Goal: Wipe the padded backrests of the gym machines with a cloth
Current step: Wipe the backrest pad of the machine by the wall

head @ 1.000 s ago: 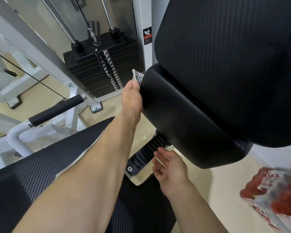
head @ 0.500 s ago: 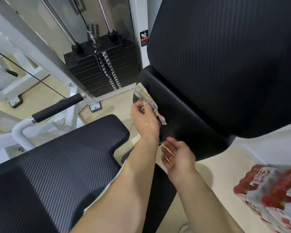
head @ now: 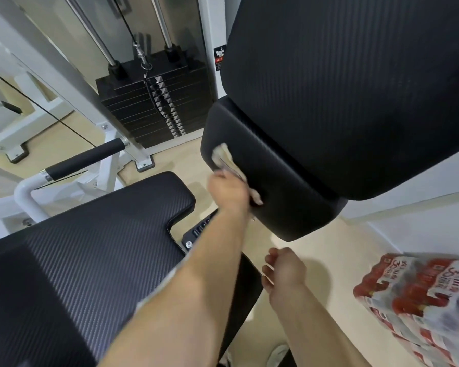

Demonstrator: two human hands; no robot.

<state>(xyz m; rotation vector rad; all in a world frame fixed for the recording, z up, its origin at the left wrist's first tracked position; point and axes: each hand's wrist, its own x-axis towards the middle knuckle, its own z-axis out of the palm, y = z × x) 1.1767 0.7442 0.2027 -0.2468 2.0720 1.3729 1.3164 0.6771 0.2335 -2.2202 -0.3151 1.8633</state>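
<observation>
A black padded backrest (head: 342, 83) fills the upper right, with a smaller lower pad (head: 284, 186) under it. My left hand (head: 229, 193) presses a crumpled pale cloth (head: 224, 161) against the left front face of that lower pad, fingers closed on the cloth. My right hand (head: 284, 271) hangs below the pad over the floor, fingers loosely curled and apart, holding nothing. The black seat pad (head: 85, 255) lies under my left forearm.
A black weight stack (head: 154, 107) with its cable and guide rods stands behind. A white frame with a black foam handle (head: 86, 161) is at the left. A shrink-wrapped pack of red-labelled bottles (head: 421, 300) sits on the beige floor at the lower right.
My left hand with the cloth went from the pad's far left edge to its front face and keeps rubbing there. My right hand dropped away from the pad, down and back.
</observation>
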